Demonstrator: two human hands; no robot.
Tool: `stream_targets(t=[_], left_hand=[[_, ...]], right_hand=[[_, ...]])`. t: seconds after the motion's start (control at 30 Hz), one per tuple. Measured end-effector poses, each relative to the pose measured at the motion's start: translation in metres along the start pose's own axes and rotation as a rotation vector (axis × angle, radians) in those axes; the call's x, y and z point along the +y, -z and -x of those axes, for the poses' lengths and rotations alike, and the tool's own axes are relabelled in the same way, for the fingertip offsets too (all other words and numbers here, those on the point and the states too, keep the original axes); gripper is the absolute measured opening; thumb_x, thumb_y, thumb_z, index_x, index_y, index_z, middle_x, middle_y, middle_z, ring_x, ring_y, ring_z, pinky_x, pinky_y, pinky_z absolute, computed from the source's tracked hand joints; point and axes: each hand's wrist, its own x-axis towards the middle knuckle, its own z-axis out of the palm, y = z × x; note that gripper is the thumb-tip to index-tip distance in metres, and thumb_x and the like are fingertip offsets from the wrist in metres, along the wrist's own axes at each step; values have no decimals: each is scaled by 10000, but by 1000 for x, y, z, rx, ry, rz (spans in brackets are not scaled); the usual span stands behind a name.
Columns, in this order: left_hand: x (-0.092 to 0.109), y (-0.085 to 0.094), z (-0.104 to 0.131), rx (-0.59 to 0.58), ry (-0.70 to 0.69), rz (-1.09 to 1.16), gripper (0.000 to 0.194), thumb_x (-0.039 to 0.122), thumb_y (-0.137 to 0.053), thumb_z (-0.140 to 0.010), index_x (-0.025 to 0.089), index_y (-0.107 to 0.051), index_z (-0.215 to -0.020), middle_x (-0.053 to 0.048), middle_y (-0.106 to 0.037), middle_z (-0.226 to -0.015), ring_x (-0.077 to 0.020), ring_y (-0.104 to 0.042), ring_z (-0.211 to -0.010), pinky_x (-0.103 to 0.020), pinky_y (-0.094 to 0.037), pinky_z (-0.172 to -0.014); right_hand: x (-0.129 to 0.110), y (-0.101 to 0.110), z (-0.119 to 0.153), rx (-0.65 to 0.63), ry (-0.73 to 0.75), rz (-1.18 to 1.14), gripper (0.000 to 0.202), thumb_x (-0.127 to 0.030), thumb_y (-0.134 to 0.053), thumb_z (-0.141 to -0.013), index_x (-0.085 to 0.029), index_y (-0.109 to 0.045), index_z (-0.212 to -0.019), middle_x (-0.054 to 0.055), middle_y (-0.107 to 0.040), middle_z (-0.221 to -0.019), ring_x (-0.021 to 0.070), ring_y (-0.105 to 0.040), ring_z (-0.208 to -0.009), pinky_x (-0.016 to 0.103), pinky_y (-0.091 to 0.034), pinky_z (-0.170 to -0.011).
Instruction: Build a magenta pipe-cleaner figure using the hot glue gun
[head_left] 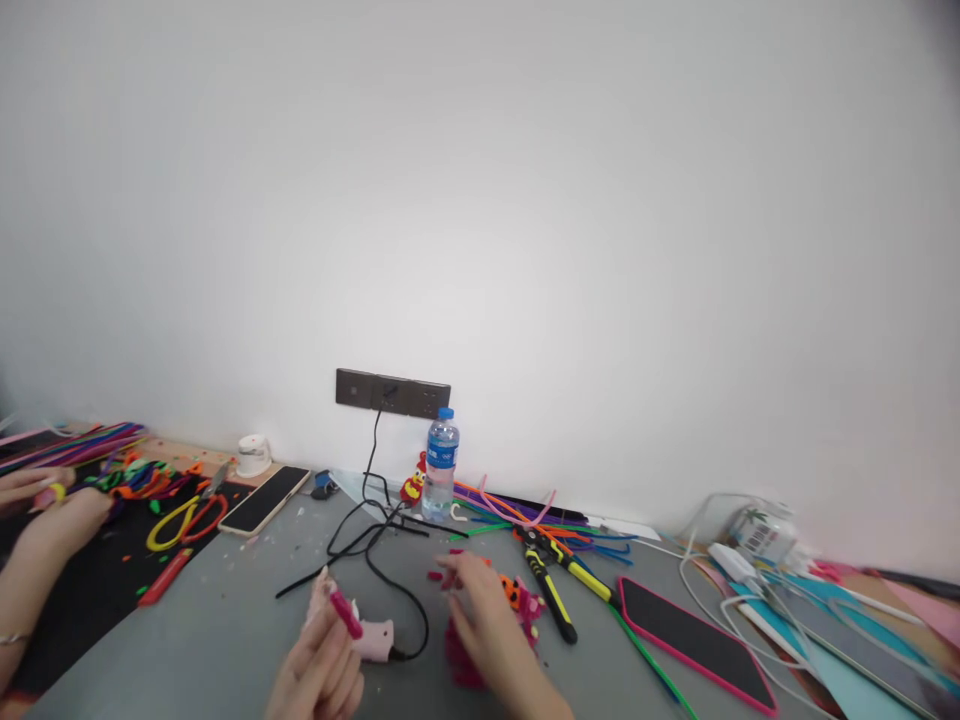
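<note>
Here, left hand (321, 662) pinches magenta piece (346, 614); right hand (484, 608) half-curled, hold unclear

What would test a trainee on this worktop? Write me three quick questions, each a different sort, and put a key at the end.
1. Multiple choice: what colour is the short rod held by the person's own left hand?
A) green
B) magenta
C) blue

2. True or false: the water bottle stands upright with its blue cap on.

3. Compare: which lies nearer to the yellow-and-black pliers, the pink-cased phone or the scissors?

Key: 1. B; 2. True; 3. The pink-cased phone.
</note>
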Motion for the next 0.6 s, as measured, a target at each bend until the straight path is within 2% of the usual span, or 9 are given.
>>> stream_targets(t=[0.07,0.13,0.23,0.33,0.43,0.5,0.6], left_hand=[[-21,-13,-8,-48,31,3,489,450,-895,-511,201,-599,-810,157,-192,-415,-27,-181,-329,-162,-193,-364],[-38,-32,-17,-75,73,14,526,463,-909,-463,191,-539,-719,157,-213,-429,-23,-173,-358,-157,-198,-370],[-54,-65,-33,-130,60,25,526,455,-885,-528,195,-442,-644,151,-244,-444,-27,-171,-376,-157,-214,-377],[-64,-89,-53,-126,-45,34,554,471,-866,-553,199,-387,-607,156,-250,-428,-24,-156,-372,-162,-212,-376],[-72,-96,-72,-52,-217,16,489,504,-833,-589,192,-469,-684,160,-259,-430,-27,-174,-367,-159,-194,-377],[-75,-93,-82,-35,-264,-36,468,523,-810,-613,191,-502,-729,158,-270,-431,-30,-185,-368,-164,-187,-380],[-76,-87,-94,-72,-297,-159,432,538,-767,-662,188,-530,-746,146,-284,-427,-41,-205,-377,-176,-193,-390]], right_hand=[[19,19,3,-11,-85,61,233,-50,-522,-819,-209,-654,-926,49,-664,-913,226,-595,-883,340,-410,-807],[30,32,6,-74,-112,102,176,-57,-568,-802,-207,-660,-795,16,-678,-840,211,-597,-853,332,-374,-804],[33,40,9,-186,-87,115,140,-101,-627,-785,-225,-683,-754,-8,-693,-844,204,-593,-911,332,-326,-832],[27,37,8,-271,-67,141,113,-162,-657,-786,-251,-714,-745,-4,-694,-875,210,-587,-952,333,-312,-831],[24,29,3,-301,-67,200,81,-198,-688,-769,-264,-733,-757,11,-697,-903,229,-587,-978,342,-313,-834],[23,23,-1,-298,-76,226,77,-190,-700,-752,-259,-734,-761,23,-701,-919,240,-591,-987,345,-320,-837],[24,18,-5,-287,-89,245,100,-150,-685,-735,-241,-727,-733,38,-700,-904,245,-601,-959,339,-341,-819]])
